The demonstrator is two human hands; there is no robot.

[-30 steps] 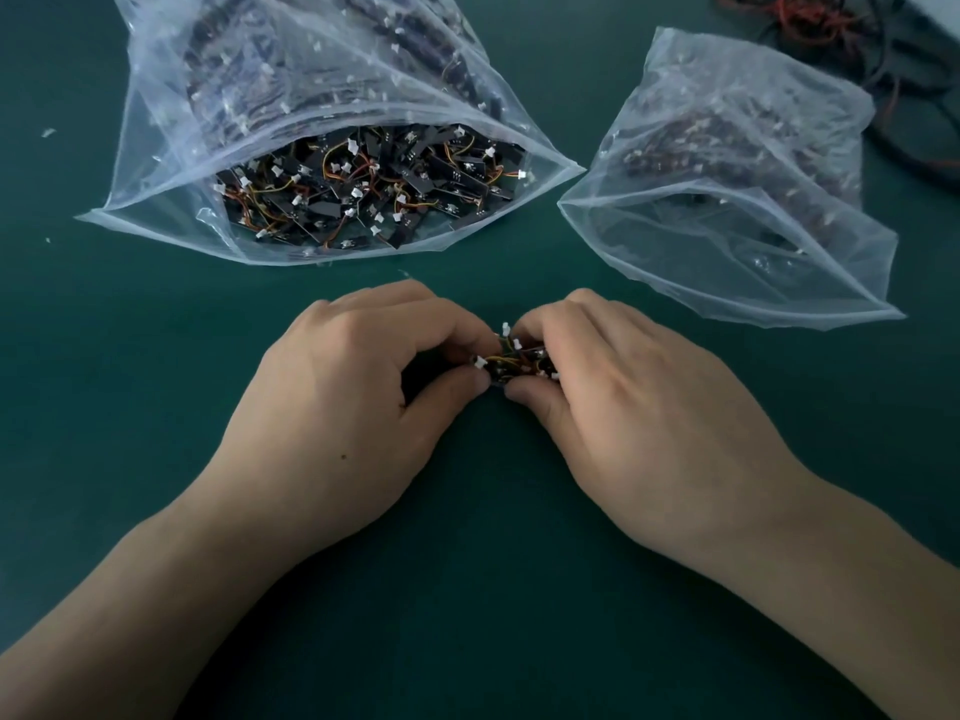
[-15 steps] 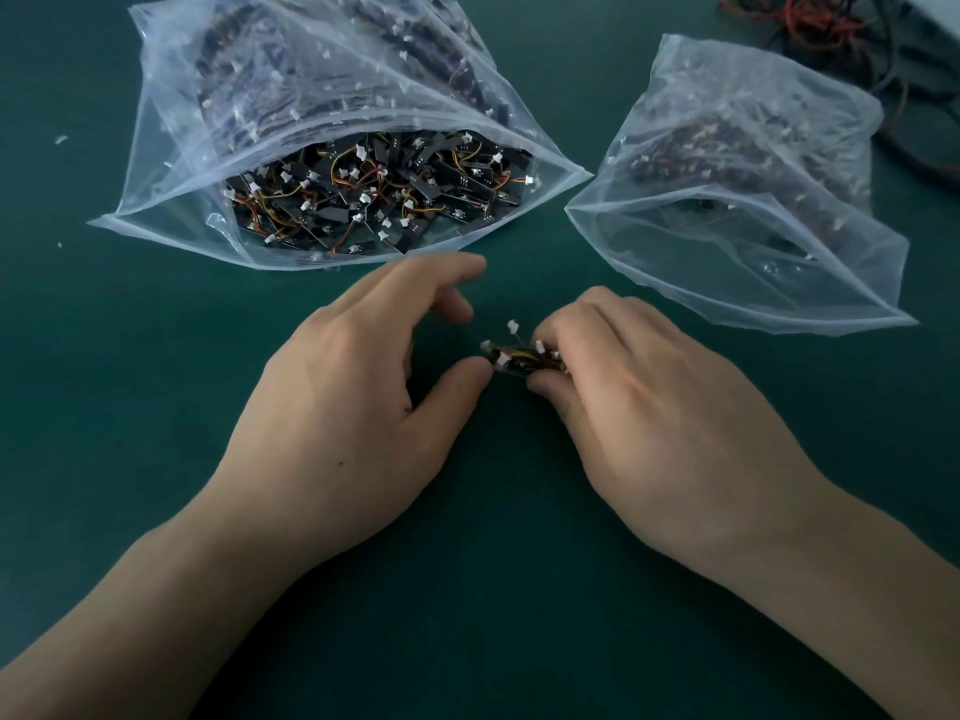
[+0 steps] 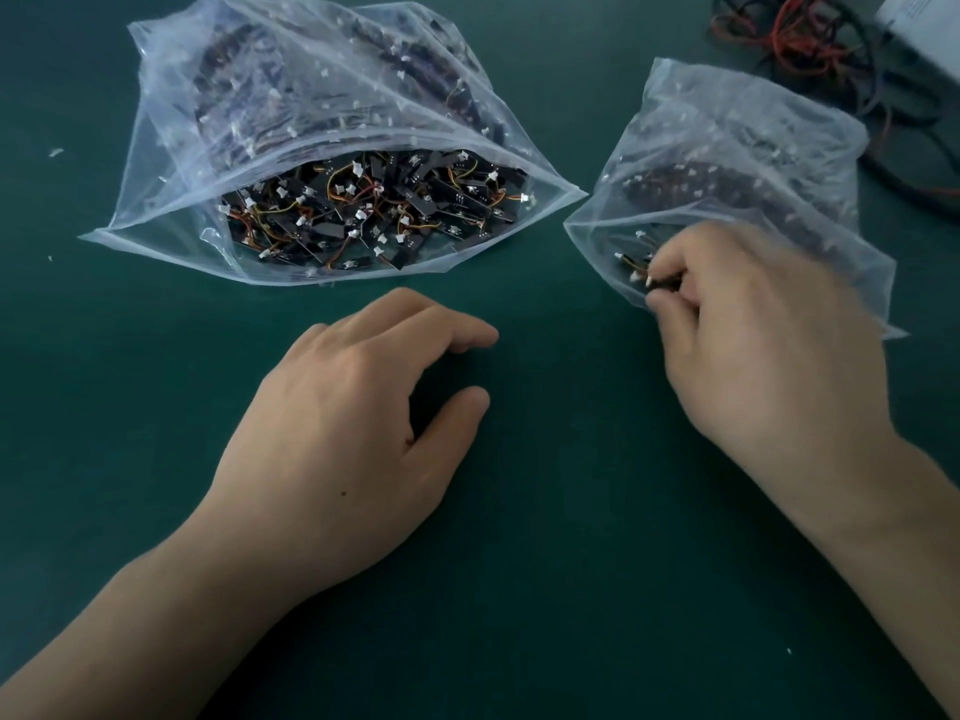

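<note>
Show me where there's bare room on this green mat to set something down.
Widest bare mat lies between the left forearm and right forearm. More lies left of the large bag. Crowded: the gap between the bags, at the small bag, the cables top right.

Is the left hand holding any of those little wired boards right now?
No, the left hand lies empty on the mat, while the right hand pinches the wired boards at the smaller bag's mouth.

The right hand [image 3: 748, 330] has carried the wired parts [image 3: 641, 265] to the right bag's [image 3: 737, 163] mouth; the left hand [image 3: 358, 433] let go.
</note>
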